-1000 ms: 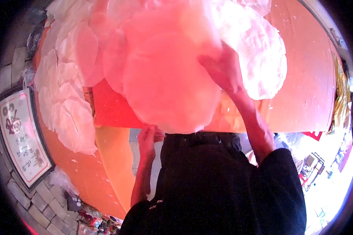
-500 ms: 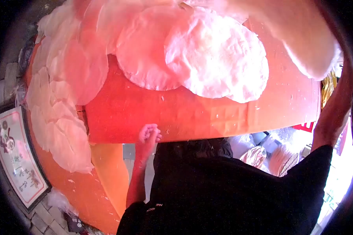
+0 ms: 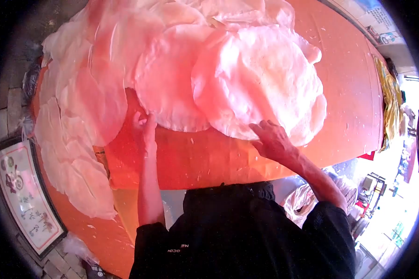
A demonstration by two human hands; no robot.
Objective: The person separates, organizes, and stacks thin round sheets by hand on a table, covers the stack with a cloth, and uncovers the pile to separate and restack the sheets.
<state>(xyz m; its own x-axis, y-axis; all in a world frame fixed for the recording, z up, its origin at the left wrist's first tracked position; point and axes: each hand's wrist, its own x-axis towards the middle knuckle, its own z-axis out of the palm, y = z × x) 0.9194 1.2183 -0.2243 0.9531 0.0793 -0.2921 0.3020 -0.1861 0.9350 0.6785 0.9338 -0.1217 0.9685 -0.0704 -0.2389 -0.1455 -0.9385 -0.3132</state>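
Thin, round, limp pale sheets, like flatbread or dough skins, lie overlapping on the orange-red table. My left hand [image 3: 145,126] is at the lower left edge of one round sheet [image 3: 170,88], its fingers partly bent and apart; any contact there is hard to make out. Over the lower edge of the right-hand round sheet [image 3: 260,79] rests my right hand [image 3: 272,142], palm down, fingers spread with the tips on the sheet. Wrinkles cross this sheet, and others show from under its right side.
More overlapping sheets [image 3: 74,153] cover the left side of the orange-red tabletop [image 3: 209,160]. A framed sign with writing [image 3: 28,200] stands at the left. Yellow cloth [image 3: 387,107] hangs past the right edge. Plastic-wrapped goods [image 3: 300,202] are below the table.
My right hand has come down from the upper right to the near edge of the right-hand sheet. The blurred sheet there is gone from the air. My left hand has moved forward, its fist loosened.
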